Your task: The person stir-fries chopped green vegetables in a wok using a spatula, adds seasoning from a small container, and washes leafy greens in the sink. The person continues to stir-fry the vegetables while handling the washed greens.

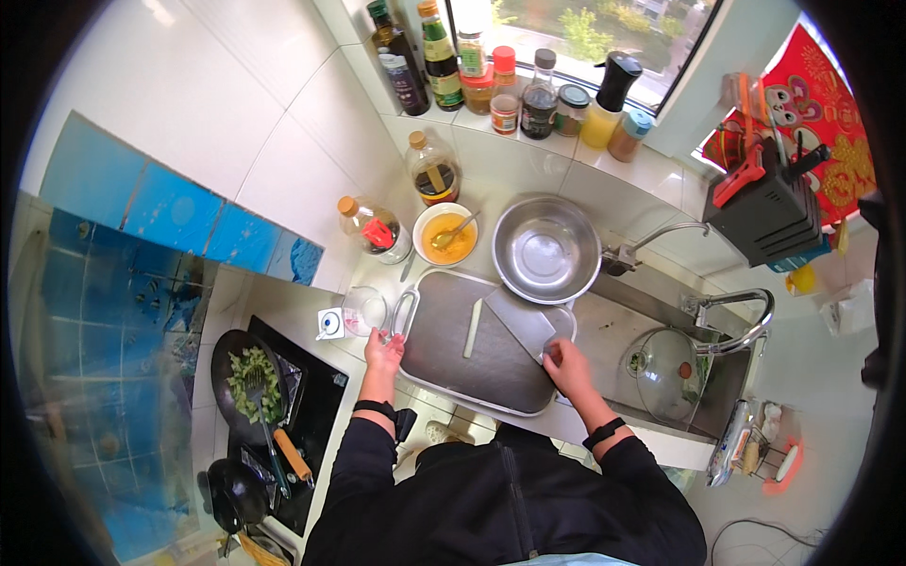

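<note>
My left hand (384, 351) is palm up with its fingers apart, holding nothing. It is beside the metal handle (405, 311) of a grey cutting board (442, 368), just below a clear measuring cup (365, 311). On the board lies a pale green-white stalk (473, 327), perhaps scallion. To its right, a wide-bladed cleaver (522, 322) slants across the board. The fingers of my right hand (568, 368) close on the cleaver's near end, which they hide. Behind the board, a bowl of beaten egg (463, 247) with a spoon stands beside a steel basin (548, 247).
The sink (609, 368) on the right holds a glass lid (669, 375). Left, a pan of chopped greens (251, 385) with a spatula sits on the black stove (318, 407). Sauce bottles (375, 230) stand behind; a knife block (764, 205) is at far right.
</note>
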`<move>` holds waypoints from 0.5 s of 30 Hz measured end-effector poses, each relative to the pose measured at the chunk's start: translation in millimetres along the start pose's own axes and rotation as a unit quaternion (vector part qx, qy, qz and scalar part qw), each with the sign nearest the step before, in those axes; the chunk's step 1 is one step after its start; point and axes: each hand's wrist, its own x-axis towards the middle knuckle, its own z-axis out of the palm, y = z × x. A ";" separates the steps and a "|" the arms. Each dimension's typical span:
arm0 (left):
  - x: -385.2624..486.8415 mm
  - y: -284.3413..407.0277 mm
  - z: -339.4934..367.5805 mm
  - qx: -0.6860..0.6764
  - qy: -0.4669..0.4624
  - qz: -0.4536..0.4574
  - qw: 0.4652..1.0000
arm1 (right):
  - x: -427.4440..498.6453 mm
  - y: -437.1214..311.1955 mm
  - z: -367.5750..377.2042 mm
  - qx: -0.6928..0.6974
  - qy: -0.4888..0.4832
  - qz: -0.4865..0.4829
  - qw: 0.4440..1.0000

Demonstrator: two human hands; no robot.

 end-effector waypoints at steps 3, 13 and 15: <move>-7.6 -3.3 6.7 0.040 -0.005 0.017 0.999 | 28.0 20.2 9.4 0.190 0.158 0.195 0.949; -115.4 -52.0 143.5 0.336 -0.249 0.100 0.903 | 123.0 34.4 -7.0 0.400 0.142 0.214 0.880; -105.4 -69.7 203.7 0.385 -0.280 0.054 0.878 | 112.3 35.8 -4.4 0.463 0.144 0.203 0.851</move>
